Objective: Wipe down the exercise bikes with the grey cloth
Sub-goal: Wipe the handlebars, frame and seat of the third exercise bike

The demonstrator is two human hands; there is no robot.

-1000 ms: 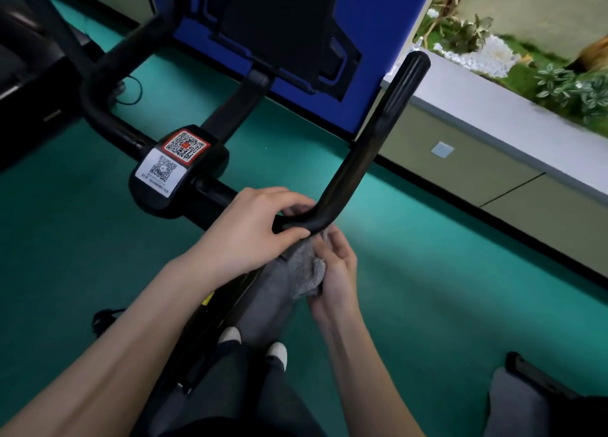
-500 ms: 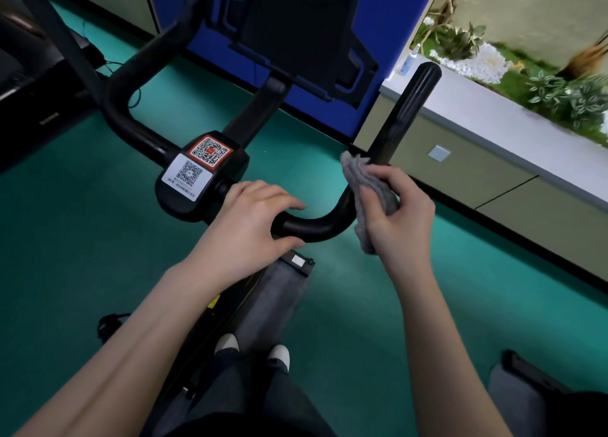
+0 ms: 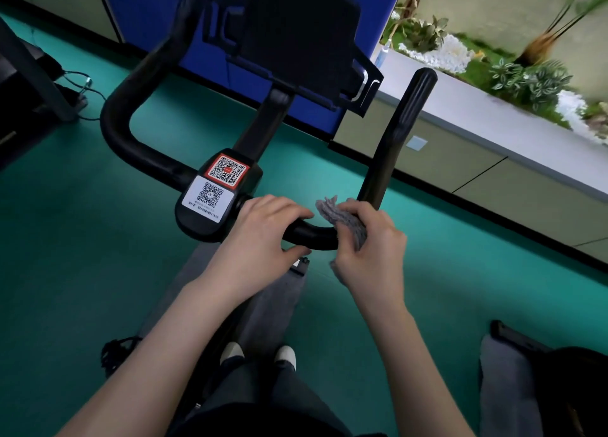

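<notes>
A black exercise bike's handlebar [image 3: 399, 130] curves in a U below me, with a hub bearing two QR stickers [image 3: 215, 191] at its middle and a dark screen mount [image 3: 296, 32] above. My left hand [image 3: 263, 239] grips the bar just right of the hub. My right hand [image 3: 370, 246] holds the grey cloth [image 3: 342, 218] wrapped round the bend of the right bar, beside the left hand. The cloth's top bunches up above my fingers.
Teal floor [image 3: 82, 239] lies all round. A low cabinet with a white top [image 3: 493, 117] and plants runs along the right. A blue panel [image 3: 158, 15] stands behind the bike. Dark equipment and cables [image 3: 75, 88] sit at the left; another bike's part [image 3: 526, 371] at bottom right.
My right hand with the cloth went from under the bend up the right bar, then slid back down to the bend. The left hand kept its grip.
</notes>
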